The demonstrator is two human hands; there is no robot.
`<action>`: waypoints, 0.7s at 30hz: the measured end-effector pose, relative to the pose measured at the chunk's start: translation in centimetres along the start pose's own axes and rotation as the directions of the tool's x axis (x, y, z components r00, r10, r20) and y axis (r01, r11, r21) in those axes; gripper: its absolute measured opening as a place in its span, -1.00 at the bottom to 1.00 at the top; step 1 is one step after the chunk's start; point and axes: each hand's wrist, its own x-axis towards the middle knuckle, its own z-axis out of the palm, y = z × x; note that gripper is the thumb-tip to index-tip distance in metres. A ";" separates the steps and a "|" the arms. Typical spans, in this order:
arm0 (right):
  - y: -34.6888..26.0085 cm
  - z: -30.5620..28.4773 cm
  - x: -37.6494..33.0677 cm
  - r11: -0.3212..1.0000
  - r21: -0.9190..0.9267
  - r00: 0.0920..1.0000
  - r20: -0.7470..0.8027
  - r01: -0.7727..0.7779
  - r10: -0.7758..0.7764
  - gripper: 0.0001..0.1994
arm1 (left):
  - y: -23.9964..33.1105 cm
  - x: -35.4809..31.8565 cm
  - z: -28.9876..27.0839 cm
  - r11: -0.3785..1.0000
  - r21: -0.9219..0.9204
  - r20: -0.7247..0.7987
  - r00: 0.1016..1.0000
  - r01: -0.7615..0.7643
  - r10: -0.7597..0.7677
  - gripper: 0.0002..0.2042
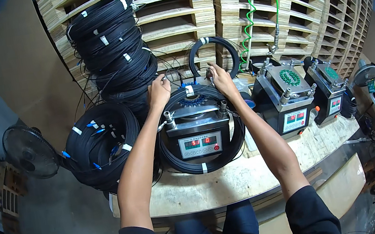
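Note:
Both arms reach over a black polishing machine (201,146) with a lit red and green display. Blue connectors (192,101) form a ring on its top, and a coil of black cable (205,168) is looped around its body. At the rear left corner, my left hand (159,92) is closed, its fingertips pinching something small and mostly hidden. My right hand (222,81) is closed at the rear right corner around a small silver metal part (212,77). Metal knobs (168,116) stand on the front corners, apart from both hands.
A tall stack of black cable coils (111,46) rises back left, with another coil pile (99,144) before it. One coil (210,41) leans behind the machine. Two similar machines (286,97) (330,91) stand right. Green air hoses (251,6) hang beside wooden pallets (171,8).

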 end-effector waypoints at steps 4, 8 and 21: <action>1.7 -0.2 0.2 0.995 0.081 0.998 -0.028 0.066 -0.064 -0.54 | 0.9 -0.3 0.1 0.999 -0.015 0.006 0.999 -0.033 0.033 -0.56; 0.6 0.2 -0.1 0.995 0.103 1.000 0.008 -0.007 0.007 -0.44 | -2.1 0.7 0.4 0.991 -0.065 -0.037 0.992 -0.119 0.117 -0.58; 0.6 -0.2 0.1 0.999 0.035 0.997 0.076 -0.005 0.002 -0.39 | -0.9 -0.3 -0.1 0.991 -0.112 -0.032 0.997 -0.068 0.065 -0.56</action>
